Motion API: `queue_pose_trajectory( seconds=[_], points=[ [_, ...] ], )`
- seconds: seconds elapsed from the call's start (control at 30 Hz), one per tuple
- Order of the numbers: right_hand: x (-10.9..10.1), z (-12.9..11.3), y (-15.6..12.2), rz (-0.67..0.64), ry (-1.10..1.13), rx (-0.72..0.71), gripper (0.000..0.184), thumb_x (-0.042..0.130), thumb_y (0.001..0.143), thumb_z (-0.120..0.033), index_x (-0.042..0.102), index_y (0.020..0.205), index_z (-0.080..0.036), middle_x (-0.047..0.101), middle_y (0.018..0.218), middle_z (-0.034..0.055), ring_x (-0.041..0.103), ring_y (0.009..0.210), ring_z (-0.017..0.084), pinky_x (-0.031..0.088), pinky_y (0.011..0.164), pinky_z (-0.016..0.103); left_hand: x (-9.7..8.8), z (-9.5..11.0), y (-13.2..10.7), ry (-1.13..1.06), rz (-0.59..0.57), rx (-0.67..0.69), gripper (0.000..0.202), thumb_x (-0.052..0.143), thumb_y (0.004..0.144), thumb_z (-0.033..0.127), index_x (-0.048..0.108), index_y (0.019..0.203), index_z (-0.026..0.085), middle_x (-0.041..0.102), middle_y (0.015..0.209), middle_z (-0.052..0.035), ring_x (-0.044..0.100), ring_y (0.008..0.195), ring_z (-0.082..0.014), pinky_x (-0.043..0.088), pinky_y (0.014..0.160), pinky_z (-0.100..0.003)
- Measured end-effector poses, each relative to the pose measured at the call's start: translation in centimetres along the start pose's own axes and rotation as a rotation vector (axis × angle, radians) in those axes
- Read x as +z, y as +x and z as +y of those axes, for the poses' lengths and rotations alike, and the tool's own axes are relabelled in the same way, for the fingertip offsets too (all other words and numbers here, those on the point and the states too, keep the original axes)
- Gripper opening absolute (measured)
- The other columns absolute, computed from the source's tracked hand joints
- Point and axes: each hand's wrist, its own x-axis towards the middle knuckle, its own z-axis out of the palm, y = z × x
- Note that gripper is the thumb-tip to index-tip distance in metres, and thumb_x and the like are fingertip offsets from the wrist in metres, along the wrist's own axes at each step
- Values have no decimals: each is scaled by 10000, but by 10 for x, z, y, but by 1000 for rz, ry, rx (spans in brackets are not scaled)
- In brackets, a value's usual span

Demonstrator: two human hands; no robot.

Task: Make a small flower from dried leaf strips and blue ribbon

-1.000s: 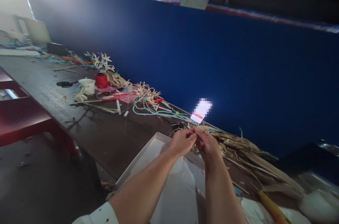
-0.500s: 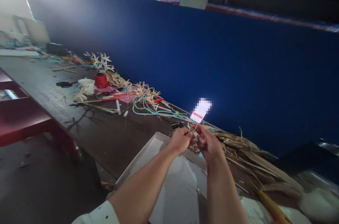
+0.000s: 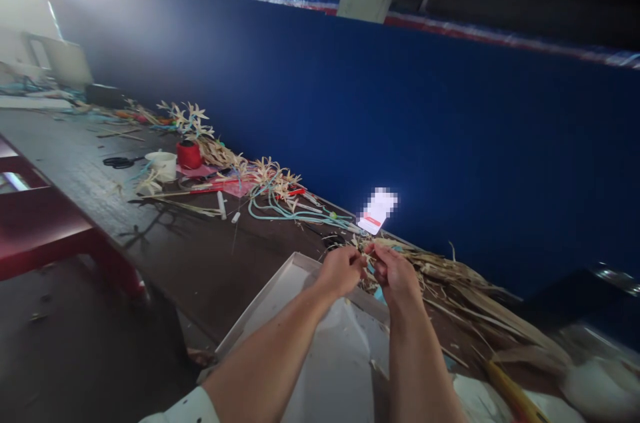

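Close together above the white box point(image 3: 260, 299), my two hands work at fingertip distance. My left hand point(image 3: 344, 271) is closed, its fingers curled round a small pale dried-leaf piece point(image 3: 364, 257), mostly hidden. The fingers of my right hand point(image 3: 395, 271) pinch at the same piece, thumb and forefinger together. Just beyond them a lit phone point(image 3: 373, 219) leans by the blue partition, part of its screen blurred out. Dried leaf scraps point(image 3: 420, 256) lie behind and right of my right hand, and black scissors point(image 3: 334, 240) lie behind the left one.
Turquoise cords point(image 3: 273, 211) and pale leaf flowers point(image 3: 273, 173) lie along the partition point(image 3: 300, 96). Further left are a red thread spool point(image 3: 189, 155), a white cup point(image 3: 163, 165) and another pair of scissors point(image 3: 120, 161). A yellow-handled tool point(image 3: 515, 393) lies near right; a red stool point(image 3: 45, 229) stands left.
My right fingers have drawn into a tighter pinch, and the pale piece shows less between the hands. The view has shifted slightly; the things on the table stay put.
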Motion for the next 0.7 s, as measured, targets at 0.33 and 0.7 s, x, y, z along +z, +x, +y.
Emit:
queue_pose_trajectory(
  seconds=[0.33,0.7],
  points=[
    [0,2,2,9,60,126,239,718,535,-369,608,589,-163,589,549,3,267,350,34,126,359,187,0,2,-1,93,-37,20,243,473,795,343,611,692,169,655,692,-31,567,642,-147,365,557,-219],
    [1,-1,-3,-12,2,118,507,578,713,-605,677,976,-183,693,866,87,322,387,46,193,345,191,-2,3,1,29,58,-47,209,472,792,314,612,725,174,647,678,-5,554,617,-122,343,541,-207]
  ],
)
